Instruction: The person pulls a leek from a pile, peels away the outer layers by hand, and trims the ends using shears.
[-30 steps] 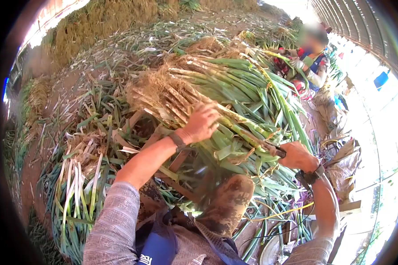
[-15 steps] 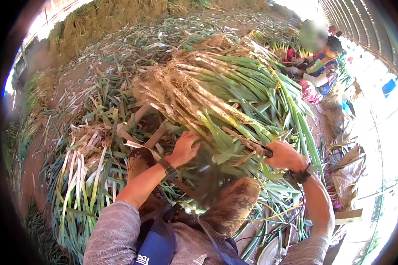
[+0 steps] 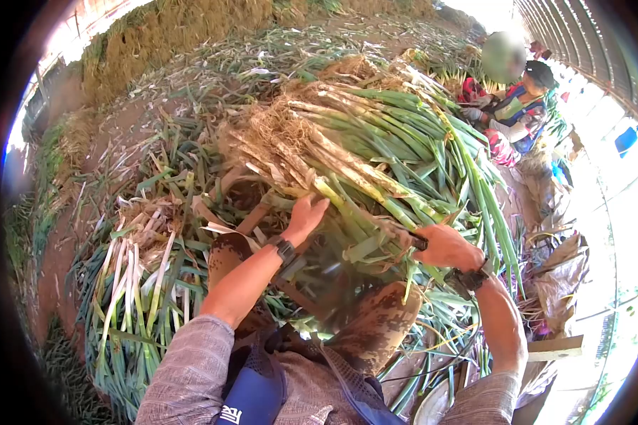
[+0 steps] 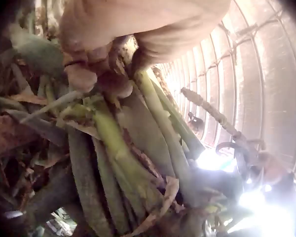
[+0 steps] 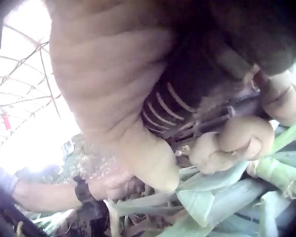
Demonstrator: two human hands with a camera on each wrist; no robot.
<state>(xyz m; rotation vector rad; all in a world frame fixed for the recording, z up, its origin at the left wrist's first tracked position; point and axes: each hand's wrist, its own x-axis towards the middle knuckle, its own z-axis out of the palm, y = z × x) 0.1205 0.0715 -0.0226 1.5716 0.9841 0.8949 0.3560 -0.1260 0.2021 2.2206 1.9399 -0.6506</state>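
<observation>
My left hand (image 3: 308,216) grips a green onion (image 3: 327,190) by its pale stalk, at the near edge of a large heap of green onions (image 3: 390,120). In the left wrist view its fingers curl round the stalk, with leaves (image 4: 113,138) hanging below. My right hand (image 3: 448,248) holds a tool by its dark ribbed handle (image 5: 165,111). A rough, dirt-caked rod (image 4: 212,112) extends from that hand in the left wrist view. The rod's end lies over the onion leaves, close to the right of my left hand.
Another pile of onions (image 3: 131,290) with white stalks lies at the left. Leaf scraps cover the ground behind. A person (image 3: 517,106) sits at the back right. Crumpled sacking (image 3: 560,283) and a wooden board (image 3: 554,348) are at the right. My knees are below the hands.
My left hand came off the heap's stalks toward me, then moved slightly up and right to a stalk at the near edge. My right hand has shifted left with the tool.
</observation>
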